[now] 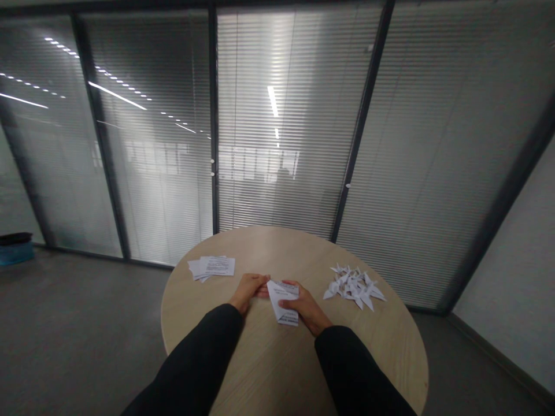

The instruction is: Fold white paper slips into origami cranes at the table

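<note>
A partly folded sheet of printed paper (284, 309) is held up over the middle of the round table. My right hand (303, 303) grips its right side, thumb across the front and fingers behind. At the paper's upper left corner is my left hand (251, 289), its fingers closed together at the edge; the fingertips are partly hidden there. Off to the right of my right hand lies a pile of folded white paper cranes (353, 286). Beyond my left hand, loose printed sheets (214, 266) overlap in a small stack.
The round wooden table (269, 242) stands close to a glass partition (277, 115) with blinds and dark frames. A blue bin (16, 251) with a dark rim sits on the grey floor at far left. A pale wall (515, 266) rises at the right.
</note>
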Demonstrator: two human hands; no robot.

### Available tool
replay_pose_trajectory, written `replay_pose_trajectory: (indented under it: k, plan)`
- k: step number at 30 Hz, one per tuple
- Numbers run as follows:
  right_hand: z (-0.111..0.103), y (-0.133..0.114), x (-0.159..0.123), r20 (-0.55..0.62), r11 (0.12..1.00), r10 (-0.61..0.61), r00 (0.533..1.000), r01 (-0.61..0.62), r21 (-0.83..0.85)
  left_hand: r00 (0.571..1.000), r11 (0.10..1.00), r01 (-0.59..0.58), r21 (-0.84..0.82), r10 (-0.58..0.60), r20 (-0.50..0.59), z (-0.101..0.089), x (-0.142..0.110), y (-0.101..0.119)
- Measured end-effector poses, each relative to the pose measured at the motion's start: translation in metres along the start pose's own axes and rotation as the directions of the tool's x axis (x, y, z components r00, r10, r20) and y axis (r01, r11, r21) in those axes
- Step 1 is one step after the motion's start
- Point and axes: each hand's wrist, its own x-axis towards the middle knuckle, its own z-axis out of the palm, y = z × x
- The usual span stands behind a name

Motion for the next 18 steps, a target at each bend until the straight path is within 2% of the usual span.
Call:
replay_pose_trajectory:
  k: [7,13,18]
  plan:
    - [0.001,-0.004,-0.001,-0.031,0.998,0.002,1.0,-0.004,-0.058,1.0,0.999,-0.015,0.03,0.015,-0.012,-0.001,0.006,-0.004]
    - [0.003,-0.01,0.0,-0.048,1.0,-0.023,0.999,0.022,-0.012,0.992,0.989,-0.125,0.084,0.125,0.009,-0.003,0.013,-0.011]
    - [0.001,-0.009,0.001,-0.04,0.998,0.034,0.999,-0.036,-0.043,0.978,0.964,-0.204,0.169,0.195,0.073,-0.006,0.015,-0.013]
